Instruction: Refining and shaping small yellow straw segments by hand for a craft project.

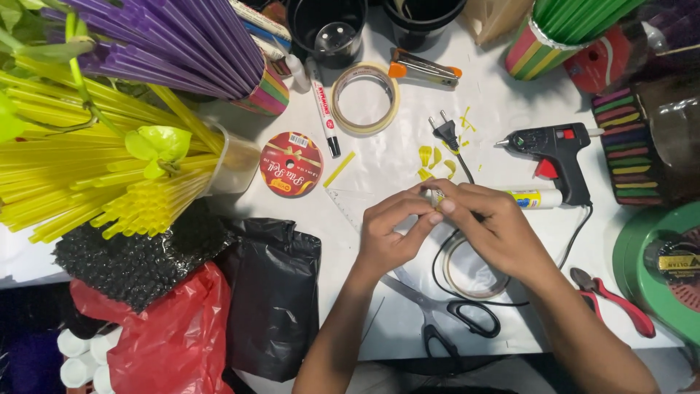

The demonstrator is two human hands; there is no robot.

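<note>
Both forearms come up from the bottom edge and meet over the white bench [408, 146]. Left hand [390, 233] and right hand [490, 230] press their fingertips together, pinching a small yellow piece [436, 198] between them, just above a tape ring [470, 266]. Scissors [448, 317] lie near the wrists. A glue gun [555, 152] lies beyond the right hand, yellow petals [435, 162] beside a plug [445, 129].
</note>
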